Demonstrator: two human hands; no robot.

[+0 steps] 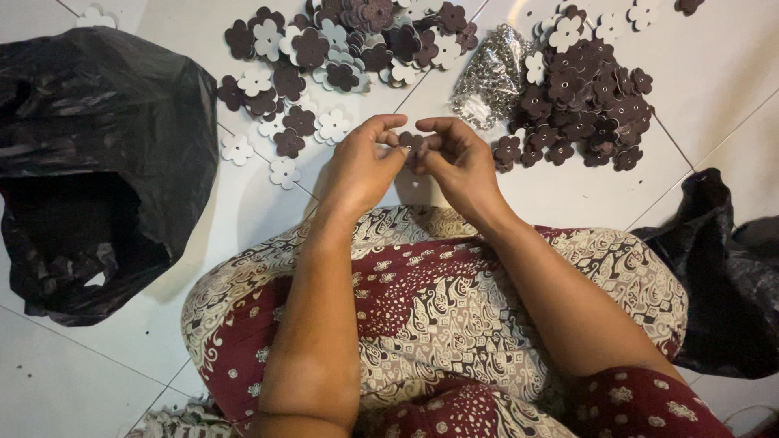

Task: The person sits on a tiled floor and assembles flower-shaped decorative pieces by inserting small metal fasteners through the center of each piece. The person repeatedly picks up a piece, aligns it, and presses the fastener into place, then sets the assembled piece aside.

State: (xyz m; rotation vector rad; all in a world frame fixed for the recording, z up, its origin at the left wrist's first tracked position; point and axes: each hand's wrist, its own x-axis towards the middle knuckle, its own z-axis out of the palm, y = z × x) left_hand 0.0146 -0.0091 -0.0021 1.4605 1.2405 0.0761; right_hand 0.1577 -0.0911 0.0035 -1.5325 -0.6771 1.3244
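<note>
Head view: left hand (363,166) and right hand (459,162) meet fingertip to fingertip, pinching one dark flower-shaped piece (411,143) between them. Flower piles (324,49) and a bag of metal studs (490,77) lie beyond on the tiled floor (714,89).

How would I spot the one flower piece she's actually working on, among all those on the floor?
Start at the patterned cloth over the lap and follow both forearms up to where the left hand and right hand meet. Pinched between their fingertips is a dark flower piece. It alone is held up; the others lie in floor piles.
</note>
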